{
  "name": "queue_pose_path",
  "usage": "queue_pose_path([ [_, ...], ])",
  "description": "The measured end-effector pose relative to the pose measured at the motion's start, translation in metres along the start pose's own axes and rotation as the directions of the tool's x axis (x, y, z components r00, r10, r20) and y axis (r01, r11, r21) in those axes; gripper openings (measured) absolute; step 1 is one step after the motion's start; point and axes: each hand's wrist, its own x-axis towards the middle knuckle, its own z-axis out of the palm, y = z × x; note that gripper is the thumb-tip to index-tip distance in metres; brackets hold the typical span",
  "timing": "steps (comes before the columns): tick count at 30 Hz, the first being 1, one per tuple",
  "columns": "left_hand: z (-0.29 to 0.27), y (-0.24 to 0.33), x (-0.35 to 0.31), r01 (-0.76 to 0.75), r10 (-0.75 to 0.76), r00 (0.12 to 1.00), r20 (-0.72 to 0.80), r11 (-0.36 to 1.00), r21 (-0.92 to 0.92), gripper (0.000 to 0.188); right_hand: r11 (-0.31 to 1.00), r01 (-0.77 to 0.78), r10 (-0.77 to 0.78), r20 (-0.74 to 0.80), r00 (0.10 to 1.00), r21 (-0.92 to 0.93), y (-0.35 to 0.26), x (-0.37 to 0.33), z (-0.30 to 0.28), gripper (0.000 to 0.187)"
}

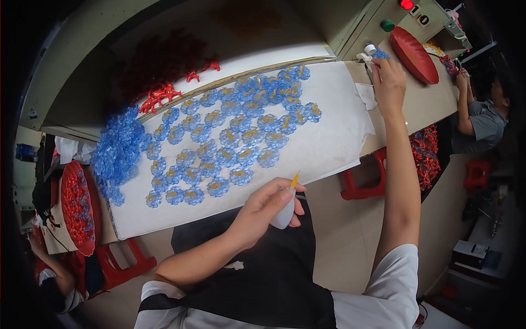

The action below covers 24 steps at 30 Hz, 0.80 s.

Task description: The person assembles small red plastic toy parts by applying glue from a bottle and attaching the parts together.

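My left hand (268,208) is wrapped round a small whitish squeeze bottle (282,216) with a yellow needle tip (295,179) pointing up, just off the table's front edge. To the far right, my right hand (390,85) reaches beside a small white cap-like thing (370,49) and some blue pieces (380,54). Its fingers are bent together, and what they hold, if anything, is hidden. Rows of clear blue flower-shaped pieces (218,186) with yellow marks in their middles lie on the white paper (323,137). Further back right, some of these overlap in a cluster.
A heap of blue pieces (116,151) sits at the paper's left. Red figure-like pieces (160,97) lie on the raised shelf behind. Red trays (413,55) stand right and left. Red stools (364,178) are below. A co-worker (482,120) works at far right, another person (55,274) at left.
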Motion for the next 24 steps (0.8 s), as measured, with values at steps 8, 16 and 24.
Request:
queue_pose_path([
  [8,-0.009,-0.003,-0.003,-0.100,0.103,0.992,-0.067,0.994,0.036,0.022,-0.205,-0.814,0.065,0.837,0.543,0.544,-0.157,-0.083,-0.101,0.011],
  [16,-0.010,-0.006,-0.006,-0.193,0.195,0.977,-0.088,0.981,0.025,0.016,-0.658,-0.735,-0.236,0.881,0.409,0.165,-0.176,-0.095,-0.107,0.018],
  [24,-0.003,-0.007,-0.010,-0.125,0.126,0.992,-0.024,0.991,0.045,0.016,-0.510,-0.767,-0.235,0.794,0.561,0.391,-0.173,-0.105,-0.104,0.008],
])
